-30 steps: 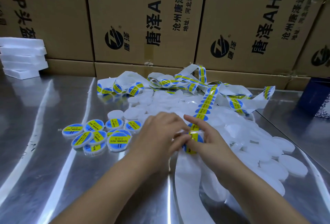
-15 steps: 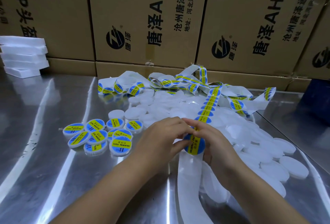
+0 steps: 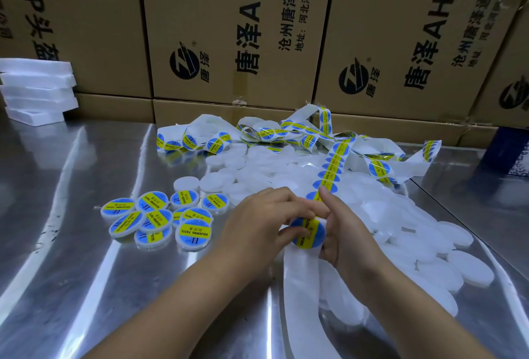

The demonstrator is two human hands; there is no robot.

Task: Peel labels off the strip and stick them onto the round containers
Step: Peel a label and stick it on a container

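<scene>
1. The left hand (image 3: 264, 220) and right hand (image 3: 347, 240) met near the middle of the worktop (image 3: 86, 273), toward its near edge, both closed around one round container (image 3: 307, 232) whose blue-and-yellow label faced up. The left fingertips pinched its left rim; the right thumb and fingers cupped its right side, probably to steady it while the label was pressed flat.
2. The right forefinger lay stretched along the label strip (image 3: 333, 164), seemingly pinning it so the next label would peel cleanly.
3. The spent white backing (image 3: 297, 287) trailed from under the hands toward the near edge, out of the way.
4. A cluster of labelled containers (image 3: 160, 221) sat left of the hands, apparently kept apart as finished work.
5. The heap of blank white containers (image 3: 386, 215) spread right and behind, within reach of the right hand.
6. Cardboard boxes (image 3: 229, 29) lined the far edge; white foam trays (image 3: 35, 87) were stacked at the far left corner.
</scene>
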